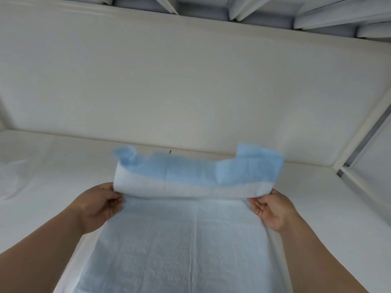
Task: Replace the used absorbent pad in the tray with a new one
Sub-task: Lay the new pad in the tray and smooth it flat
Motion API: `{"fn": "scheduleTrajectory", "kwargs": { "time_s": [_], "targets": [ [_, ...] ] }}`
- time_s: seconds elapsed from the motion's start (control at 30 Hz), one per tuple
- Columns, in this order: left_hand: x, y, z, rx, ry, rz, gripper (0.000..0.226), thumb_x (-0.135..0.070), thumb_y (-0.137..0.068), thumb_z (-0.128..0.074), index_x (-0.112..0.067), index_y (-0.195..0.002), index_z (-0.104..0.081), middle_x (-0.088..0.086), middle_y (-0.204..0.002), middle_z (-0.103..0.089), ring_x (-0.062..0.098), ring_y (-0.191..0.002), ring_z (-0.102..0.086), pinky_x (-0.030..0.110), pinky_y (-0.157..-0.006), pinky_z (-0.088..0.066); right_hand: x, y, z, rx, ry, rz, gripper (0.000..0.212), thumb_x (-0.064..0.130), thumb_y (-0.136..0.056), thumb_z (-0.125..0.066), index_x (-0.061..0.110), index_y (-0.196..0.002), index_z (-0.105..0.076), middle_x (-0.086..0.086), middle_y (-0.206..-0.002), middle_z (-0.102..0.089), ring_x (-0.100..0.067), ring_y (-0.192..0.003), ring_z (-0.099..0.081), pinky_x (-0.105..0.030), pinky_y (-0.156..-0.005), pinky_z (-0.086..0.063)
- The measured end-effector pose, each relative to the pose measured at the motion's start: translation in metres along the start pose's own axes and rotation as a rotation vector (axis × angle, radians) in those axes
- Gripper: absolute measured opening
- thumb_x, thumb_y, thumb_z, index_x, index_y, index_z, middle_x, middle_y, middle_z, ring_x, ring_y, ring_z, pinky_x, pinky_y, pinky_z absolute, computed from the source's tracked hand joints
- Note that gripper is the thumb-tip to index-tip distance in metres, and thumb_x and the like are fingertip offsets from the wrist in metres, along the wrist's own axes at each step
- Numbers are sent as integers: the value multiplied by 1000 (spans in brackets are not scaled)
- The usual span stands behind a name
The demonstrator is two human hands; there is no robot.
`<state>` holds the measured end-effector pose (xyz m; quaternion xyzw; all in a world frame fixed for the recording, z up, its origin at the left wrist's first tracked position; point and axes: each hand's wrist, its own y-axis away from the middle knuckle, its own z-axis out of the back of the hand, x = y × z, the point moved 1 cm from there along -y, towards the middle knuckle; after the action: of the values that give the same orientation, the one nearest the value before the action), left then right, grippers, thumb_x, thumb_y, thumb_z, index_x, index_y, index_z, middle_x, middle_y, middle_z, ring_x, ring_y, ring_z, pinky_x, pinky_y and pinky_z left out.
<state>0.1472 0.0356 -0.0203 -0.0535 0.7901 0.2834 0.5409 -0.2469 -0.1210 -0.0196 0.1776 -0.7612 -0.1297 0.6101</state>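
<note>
- We pinch the absorbent pad [190, 240] at its two side edges, left hand [99, 205] and right hand [269, 208] apart, likely to keep it taut while it unfolds
- Fingers [115, 200] grip the fold line; the blue-backed flap rises beyond them; the opened part lies nearer us on the white surface [338, 208]; no tray is visible

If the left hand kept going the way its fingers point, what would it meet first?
The left hand points rightward along the pad, so it would likely meet the right hand first; depth is uncertain.
</note>
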Motion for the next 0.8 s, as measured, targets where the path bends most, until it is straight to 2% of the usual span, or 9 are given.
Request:
{"fn": "scheduleTrajectory", "kwargs": {
  "time_s": [0.07,0.13,0.2,0.27,0.37,0.47,0.6,0.7,0.8],
  "targets": [
    [0,10,3,41,-198,-12,27,11,-90,-45,1,-99,-68,17,-94,-69,25,-82,-61,30,-66,-58,2,11,3,59,51,54,32,-15,-91,-40,8,-90,-61,-8,-71,-72,-19,-62,-69,-24,-51,-57],
    [-2,15,7,55,-356,-40,31,16,-87,-46,2,-87,-73,16,-103,-70,30,-91,-64,39,-80,-52,4,25,6,113,169,63,9,-4,-86,-58,3,-87,-64,-16,-80,-68,-20,-63,-69,-25,-54,-57],
    [-5,18,12,35,-477,-32,42,19,-87,-41,-1,-80,-77,2,-113,-67,26,-101,-63,37,-86,-49,4,33,13,118,256,-39,17,-3,-79,-64,-1,-95,-70,-18,-97,-70,-24,-76,-71,-31,-66,-58],
    [-6,21,16,41,-514,-6,46,17,-88,-37,-4,-84,-78,-5,-118,-63,23,-104,-64,34,-84,-51,5,40,17,116,289,-66,38,-18,-83,-43,-3,-105,-71,-16,-114,-69,-32,-98,-67,-37,-79,-55],
    [-8,30,12,51,-610,-16,37,11,-88,-47,-11,-93,-76,-9,-117,-62,19,-101,-64,30,-78,-51,5,52,18,115,399,-10,56,-26,-79,-28,-2,-101,-73,-14,-121,-66,-28,-105,-63,-32,-86,-52],
    [-6,40,6,67,-737,-58,21,-7,-87,-66,-21,-102,-71,-11,-117,-60,15,-97,-65,28,-71,-53,6,61,15,98,721,18,56,-19,-83,-34,12,-98,-77,-1,-128,-62,-20,-117,-56,-31,-99,-46],
    [-2,47,4,-69,-756,-111,26,-35,-90,-64,-25,-112,-59,4,-114,-63,23,-89,-67,32,-62,-53,7,70,-6,80,1217,128,40,1,-91,-49,19,-121,-66,5,-136,-53,-16,-130,-47,-22,-104,-35],
    [0,59,-1,-146,-608,-82,49,-59,-92,-43,-14,-108,-56,5,-109,-59,24,-91,-61,41,-73,-52,-9,80,-40,-10,1370,383,31,10,-92,-52,19,-116,-69,-1,-131,-61,-20,-122,-55,-25,-104,-37],
    [3,74,-3,-57,-659,-39,73,-76,-83,-33,-10,-98,-61,11,-98,-65,29,-91,-63,42,-79,-53,-48,92,-87,110,1376,577,30,12,-90,-51,21,-109,-72,-3,-119,-66,-22,-117,-57,-28,-102,-41]
  ]
}}
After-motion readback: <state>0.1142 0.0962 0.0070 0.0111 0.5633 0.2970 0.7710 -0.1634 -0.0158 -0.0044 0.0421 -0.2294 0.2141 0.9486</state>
